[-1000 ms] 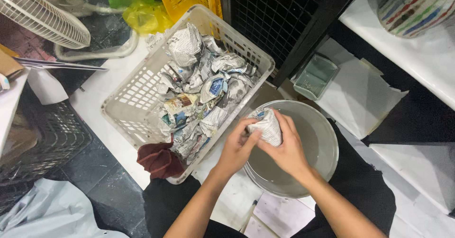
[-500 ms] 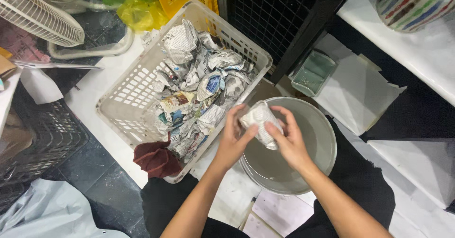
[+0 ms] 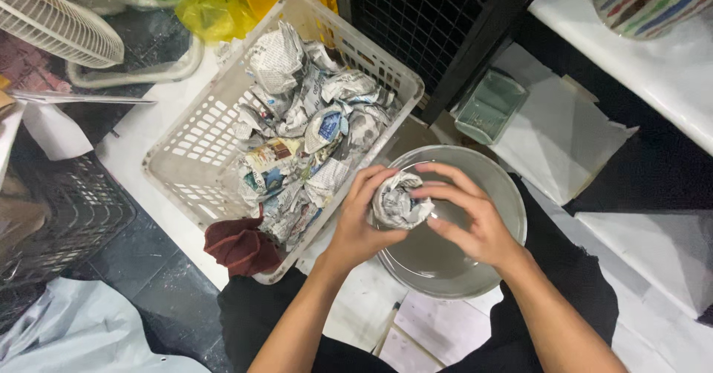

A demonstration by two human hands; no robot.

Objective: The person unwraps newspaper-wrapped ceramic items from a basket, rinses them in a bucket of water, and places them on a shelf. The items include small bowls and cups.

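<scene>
Both of my hands grip a crumpled ball of newspaper over a large grey ceramic plate. My left hand cups the ball from the left, fingers curled over its top. My right hand presses it from the right with the fingers spread across it. The plate lies flat beneath the hands, its left part hidden by them. Just left of the plate stands a white plastic basket heaped with more crumpled newspaper.
A dark red cloth lies at the basket's near corner. A small green rectangular dish sits on white paper sheets behind the plate. A striped ceramic vessel stands top right, a white fan grille top left, a black wire rack behind.
The paper ball has been squeezed tighter and smaller between my hands. It sits a little lower over the plate's left part.
</scene>
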